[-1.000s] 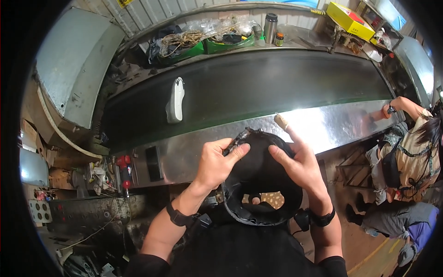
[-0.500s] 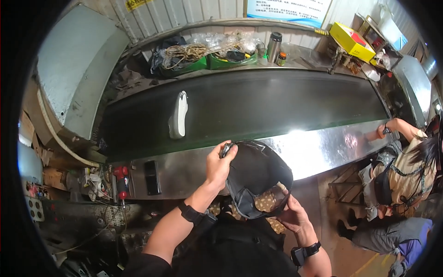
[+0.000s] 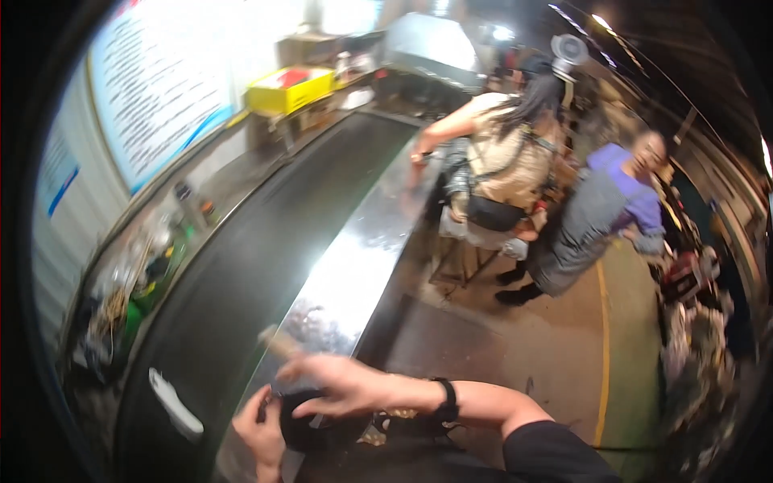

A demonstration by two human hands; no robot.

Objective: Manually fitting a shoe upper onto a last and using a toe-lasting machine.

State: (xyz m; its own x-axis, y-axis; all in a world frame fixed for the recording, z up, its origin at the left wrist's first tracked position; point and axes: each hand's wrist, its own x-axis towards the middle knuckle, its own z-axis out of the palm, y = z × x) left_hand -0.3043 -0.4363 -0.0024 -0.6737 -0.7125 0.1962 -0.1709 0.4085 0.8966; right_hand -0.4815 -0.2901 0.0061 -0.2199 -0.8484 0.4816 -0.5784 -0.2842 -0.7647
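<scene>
Low in the picture, a black open-mouthed pouch [image 3: 299, 420] is close to my body, partly covered by my hands. My left hand [image 3: 259, 431] has its fingers curled at the pouch's left side. Above the pouch, my right hand [image 3: 342, 382] is bent over with its thumb pointing down. A short tan stick-like piece [image 3: 279, 344] shows at the right fingertips, smeared by motion, so its kind is unclear. On the dark belt [image 3: 266, 241] to the left lies a white shoe-shaped piece [image 3: 175, 404], apart from both hands.
A shiny metal ledge [image 3: 354, 266] runs along the belt. Green trays with cords and plastic [image 3: 137, 298] line the wall, and a yellow box [image 3: 290, 91] stands farther off. One person [image 3: 511, 161] sits by the ledge; another in purple and grey [image 3: 592, 213] is behind.
The view has swung right, bringing both people into fuller view. My right hand has moved from the pouch's lower right side to above it. The tan piece now shows outside the pouch.
</scene>
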